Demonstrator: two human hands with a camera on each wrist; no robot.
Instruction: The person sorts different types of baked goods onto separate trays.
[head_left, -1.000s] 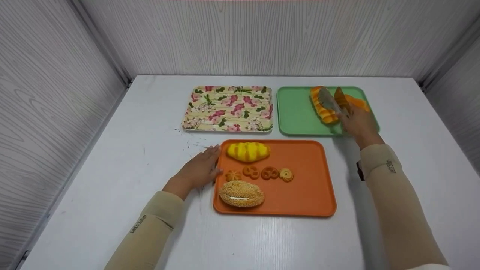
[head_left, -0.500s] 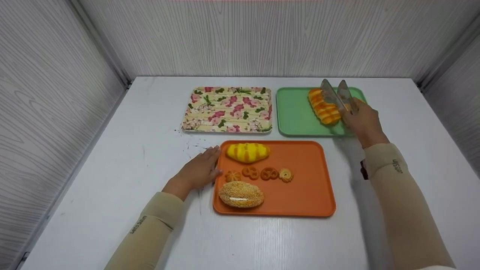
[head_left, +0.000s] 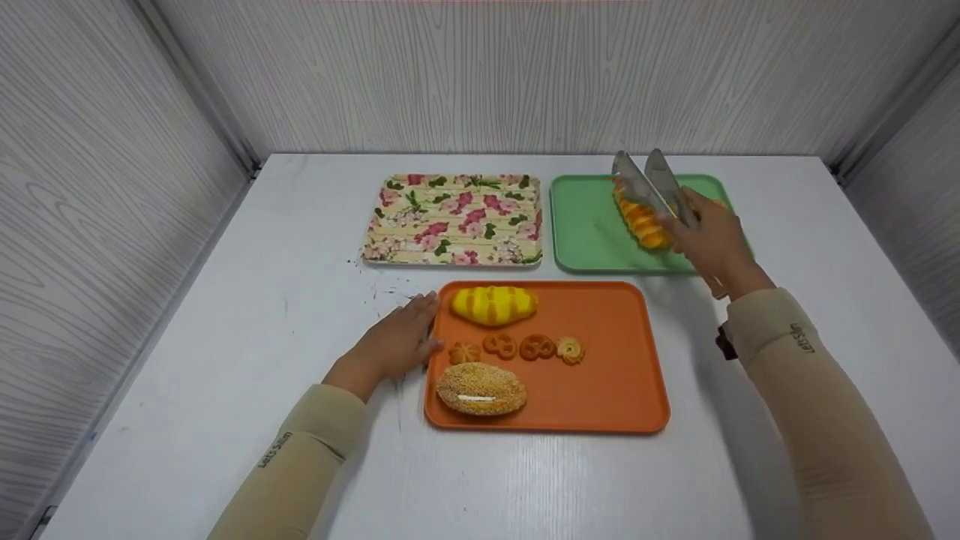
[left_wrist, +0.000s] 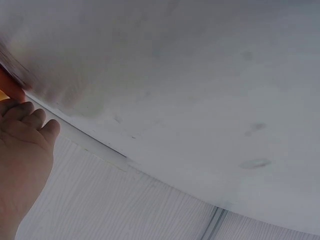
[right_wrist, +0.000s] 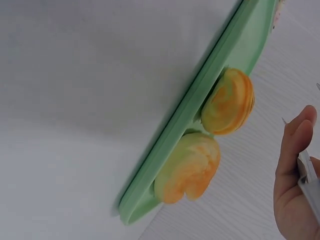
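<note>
In the head view my right hand (head_left: 716, 244) grips metal tongs (head_left: 637, 184), their two blades apart. The blades overlap an orange-yellow ridged bread (head_left: 646, 229) on the green tray (head_left: 581, 232). A second bread (right_wrist: 190, 167) lies beside it in the right wrist view; in the head view my hand mostly hides it. Between the blades I see nothing held. My left hand (head_left: 397, 337) rests with extended fingers along the left rim of the orange tray (head_left: 611, 394). The left wrist view shows its fingertips (left_wrist: 50, 129) near an orange edge.
The orange tray carries a yellow striped bread (head_left: 493, 305), a sesame-covered bread (head_left: 481, 388) and a row of several small cookies (head_left: 538, 346). Behind it on the left lies a flowered tray (head_left: 457, 221). Wood-grain panels (head_left: 480, 75) enclose the white table (head_left: 480, 480).
My right hand has lifted the tongs and shifted them left, from between the two breads to above the left one. The left hand keeps its place at the orange tray.
</note>
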